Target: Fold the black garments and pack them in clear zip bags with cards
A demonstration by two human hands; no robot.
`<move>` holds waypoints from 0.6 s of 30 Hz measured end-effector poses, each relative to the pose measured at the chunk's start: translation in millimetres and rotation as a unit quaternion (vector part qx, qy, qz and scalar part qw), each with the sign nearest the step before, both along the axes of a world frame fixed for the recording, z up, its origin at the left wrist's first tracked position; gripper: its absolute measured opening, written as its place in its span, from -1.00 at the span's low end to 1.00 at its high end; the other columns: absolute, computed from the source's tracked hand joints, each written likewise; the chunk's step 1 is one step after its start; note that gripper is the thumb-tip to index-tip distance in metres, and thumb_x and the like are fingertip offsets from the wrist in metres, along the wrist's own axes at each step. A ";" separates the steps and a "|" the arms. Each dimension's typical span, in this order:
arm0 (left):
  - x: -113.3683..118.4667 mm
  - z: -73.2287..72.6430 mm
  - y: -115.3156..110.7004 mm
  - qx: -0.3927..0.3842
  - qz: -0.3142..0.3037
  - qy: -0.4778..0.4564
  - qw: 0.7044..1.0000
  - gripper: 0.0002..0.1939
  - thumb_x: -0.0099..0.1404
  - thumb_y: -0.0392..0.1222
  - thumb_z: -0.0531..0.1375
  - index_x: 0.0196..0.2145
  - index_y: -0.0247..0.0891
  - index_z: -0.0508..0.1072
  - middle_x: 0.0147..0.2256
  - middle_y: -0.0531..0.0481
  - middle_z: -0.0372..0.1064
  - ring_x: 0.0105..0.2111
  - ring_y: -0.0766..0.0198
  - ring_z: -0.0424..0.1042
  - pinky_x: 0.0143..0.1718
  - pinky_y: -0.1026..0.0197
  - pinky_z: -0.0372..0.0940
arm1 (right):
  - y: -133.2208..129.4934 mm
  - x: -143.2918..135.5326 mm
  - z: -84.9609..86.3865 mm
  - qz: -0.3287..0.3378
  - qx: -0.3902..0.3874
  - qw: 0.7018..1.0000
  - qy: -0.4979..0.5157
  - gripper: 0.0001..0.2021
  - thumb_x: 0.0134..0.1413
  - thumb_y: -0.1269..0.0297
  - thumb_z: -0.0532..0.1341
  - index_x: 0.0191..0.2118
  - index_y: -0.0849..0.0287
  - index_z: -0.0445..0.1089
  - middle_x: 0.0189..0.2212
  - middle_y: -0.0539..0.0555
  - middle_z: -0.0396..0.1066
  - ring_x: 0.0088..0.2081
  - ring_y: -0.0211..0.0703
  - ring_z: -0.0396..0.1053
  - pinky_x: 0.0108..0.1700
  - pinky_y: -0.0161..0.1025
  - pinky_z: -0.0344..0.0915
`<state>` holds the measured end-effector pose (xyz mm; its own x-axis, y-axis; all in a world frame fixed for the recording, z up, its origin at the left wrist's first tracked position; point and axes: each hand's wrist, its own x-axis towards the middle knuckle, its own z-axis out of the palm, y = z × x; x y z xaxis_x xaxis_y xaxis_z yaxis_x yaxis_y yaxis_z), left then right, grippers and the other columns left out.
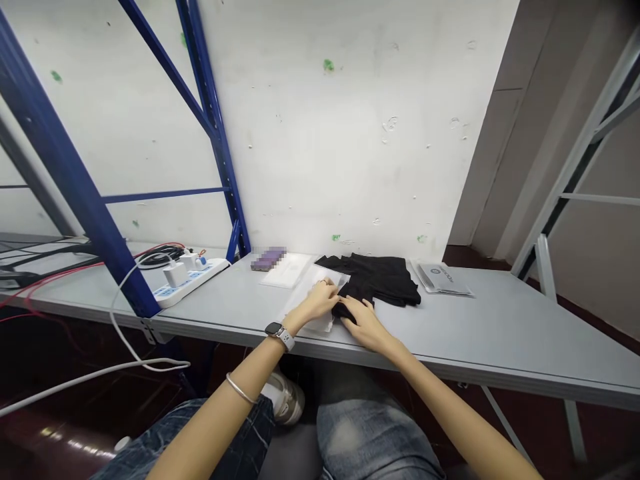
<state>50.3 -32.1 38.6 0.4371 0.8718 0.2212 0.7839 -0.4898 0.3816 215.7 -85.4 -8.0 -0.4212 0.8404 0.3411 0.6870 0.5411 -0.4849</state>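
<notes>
Most of the black cloth [387, 279] lies outside the clear bag [303, 291]. Left hand [320, 301] and right hand [369, 327] meet there, fingers bent; I can't tell what they pinch.

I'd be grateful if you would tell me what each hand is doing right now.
Left hand: fingers curled at the translucent bag; firmness of grip unclear.
Right hand: partly open, fingers on the black cloth.

Rumpled black cloth [387, 277] lies by translucent bag [303, 291].
</notes>
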 end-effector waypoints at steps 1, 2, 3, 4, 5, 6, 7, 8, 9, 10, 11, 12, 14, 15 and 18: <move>-1.1 -1.5 0.1 -0.004 -0.012 -0.003 1.000 -0.81 0.20 -0.32 0.01 -0.56 -0.25 0.27 -0.26 -0.09 0.27 -0.22 0.22 0.30 -0.13 0.20 0.23 | -0.7 1.7 2.3 0.029 0.005 1.000 -0.010 -0.52 0.20 0.32 0.05 0.24 0.08 0.18 0.26 0.13 0.15 0.31 -0.04 -0.01 0.30 0.16 -0.23; -2.4 -2.9 0.5 -0.003 -0.024 -0.007 1.000 -0.80 0.20 -0.32 0.02 -0.57 -0.25 0.26 -0.27 -0.08 0.27 -0.24 0.23 0.30 -0.14 0.20 0.24 | -1.4 3.8 5.2 0.062 0.012 0.998 -0.020 -0.53 0.20 0.33 0.06 0.23 0.06 0.20 0.25 0.10 0.15 0.31 -0.06 -0.02 0.31 0.15 -0.25; -3.7 -3.8 0.9 -0.001 -0.034 -0.010 0.999 -0.80 0.19 -0.32 0.01 -0.58 -0.25 0.25 -0.29 -0.08 0.27 -0.25 0.23 0.30 -0.14 0.21 0.24 | -1.5 5.8 8.5 0.095 0.017 0.995 -0.030 -0.55 0.21 0.32 0.06 0.21 0.03 0.21 0.26 0.07 0.15 0.31 -0.08 -0.03 0.32 0.14 -0.27; -4.7 -4.5 1.5 -0.001 -0.044 -0.015 0.999 -0.80 0.20 -0.31 0.01 -0.58 -0.25 0.24 -0.30 -0.07 0.27 -0.26 0.24 0.30 -0.14 0.21 0.24 | -0.8 7.6 11.8 0.119 0.020 0.992 -0.038 -0.56 0.21 0.32 0.06 0.21 0.01 0.23 0.26 0.05 0.14 0.32 -0.09 -0.06 0.33 0.13 -0.29; -5.2 -4.7 2.1 -0.001 -0.053 -0.021 0.998 -0.80 0.20 -0.31 0.00 -0.58 -0.25 0.24 -0.30 -0.07 0.27 -0.26 0.24 0.29 -0.14 0.21 0.23 | 1.1 8.8 15.0 0.128 0.019 0.991 -0.045 -0.56 0.22 0.30 0.07 0.21 -0.01 0.23 0.28 0.04 0.11 0.34 -0.09 -0.10 0.33 0.12 -0.31; -5.2 -4.6 2.7 0.000 -0.060 -0.030 0.998 -0.80 0.20 -0.32 0.00 -0.57 -0.24 0.23 -0.31 -0.06 0.27 -0.25 0.24 0.29 -0.13 0.21 0.23 | 4.1 9.0 17.9 0.125 0.013 0.991 -0.051 -0.56 0.22 0.27 0.07 0.21 0.00 0.22 0.30 0.04 0.07 0.35 -0.08 -0.14 0.33 0.12 -0.31; -4.8 -4.2 3.2 0.001 -0.066 -0.040 0.997 -0.81 0.20 -0.32 -0.01 -0.56 -0.24 0.22 -0.31 -0.05 0.26 -0.25 0.25 0.28 -0.12 0.21 0.23 | 8.2 8.0 20.2 0.111 0.004 0.992 -0.057 -0.54 0.23 0.24 0.07 0.23 0.02 0.19 0.31 0.05 0.02 0.35 -0.05 -0.17 0.33 0.12 -0.29; -4.1 -3.6 3.6 0.002 -0.070 -0.051 0.996 -0.81 0.19 -0.32 -0.02 -0.56 -0.23 0.21 -0.32 -0.04 0.25 -0.25 0.24 0.28 -0.12 0.20 0.23 | 12.8 5.7 21.7 0.091 -0.005 0.994 -0.061 -0.52 0.23 0.21 0.07 0.26 0.05 0.15 0.33 0.08 -0.01 0.36 -0.03 -0.18 0.33 0.11 -0.26; -3.2 -2.9 3.9 0.003 -0.072 -0.061 0.996 -0.82 0.19 -0.32 -0.02 -0.56 -0.23 0.20 -0.33 -0.03 0.24 -0.25 0.24 0.27 -0.13 0.20 0.23 | 17.5 2.1 22.5 0.066 -0.013 0.996 -0.064 -0.49 0.23 0.20 0.07 0.28 0.09 0.11 0.33 0.12 -0.03 0.35 -0.01 -0.17 0.32 0.11 -0.23; -2.5 -2.1 3.9 0.005 -0.072 -0.069 0.995 -0.82 0.19 -0.32 -0.02 -0.56 -0.22 0.19 -0.34 -0.02 0.23 -0.26 0.24 0.27 -0.15 0.20 0.23 | 21.8 -2.5 22.5 0.040 -0.015 0.997 -0.065 -0.48 0.24 0.20 0.06 0.29 0.13 0.09 0.33 0.15 -0.03 0.35 0.01 -0.15 0.31 0.11 -0.20; -1.9 -1.5 3.9 0.007 -0.071 -0.076 0.995 -0.81 0.19 -0.32 -0.02 -0.57 -0.22 0.17 -0.36 -0.01 0.22 -0.28 0.25 0.26 -0.17 0.19 0.23 | 25.5 -7.8 21.8 0.017 -0.011 0.998 -0.065 -0.48 0.24 0.23 0.05 0.29 0.16 0.09 0.32 0.19 -0.01 0.34 0.03 -0.12 0.30 0.12 -0.19; -1.7 -1.1 3.6 0.011 -0.069 -0.083 0.994 -0.81 0.19 -0.32 -0.03 -0.56 -0.22 0.16 -0.38 0.00 0.21 -0.29 0.25 0.25 -0.19 0.19 0.24 | 28.2 -13.1 20.7 0.004 -0.002 0.998 -0.065 -0.50 0.22 0.27 0.05 0.27 0.19 0.12 0.30 0.21 0.03 0.33 0.04 -0.09 0.30 0.14 -0.19; -1.9 -1.2 2.9 0.019 -0.066 -0.096 0.993 -0.83 0.20 -0.32 -0.04 -0.54 -0.22 0.17 -0.38 0.01 0.20 -0.32 0.25 0.24 -0.21 0.18 0.24 | 31.1 -22.1 18.1 0.026 0.012 0.997 -0.068 -0.53 0.16 0.39 0.06 0.20 0.20 0.23 0.26 0.21 0.12 0.29 0.04 -0.01 0.30 0.16 -0.22; -2.1 -1.6 2.3 0.023 -0.066 -0.102 0.992 -0.83 0.20 -0.33 -0.04 -0.53 -0.22 0.18 -0.37 0.00 0.21 -0.32 0.25 0.24 -0.21 0.18 0.24 | 31.8 -24.9 17.0 0.058 0.013 0.996 -0.068 -0.55 0.12 0.44 0.05 0.15 0.20 0.30 0.22 0.20 0.19 0.28 0.02 0.03 0.31 0.15 -0.23; 0.0 -3.4 -0.8 0.031 -0.070 -0.114 0.991 -0.83 0.22 -0.33 -0.06 -0.47 -0.23 0.25 -0.32 -0.02 0.26 -0.29 0.24 0.27 -0.17 0.16 0.25 | 35.0 -26.0 14.8 0.138 0.008 0.989 -0.053 -0.57 0.07 0.49 0.04 0.05 0.18 0.39 0.14 0.14 0.31 0.27 -0.04 0.06 0.33 0.04 -0.16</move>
<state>50.2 -32.9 35.2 0.4848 0.7878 0.3800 0.6036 -0.6158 0.5064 189.6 -50.4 6.8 -0.6685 0.6829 0.2946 0.5582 0.7224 -0.4081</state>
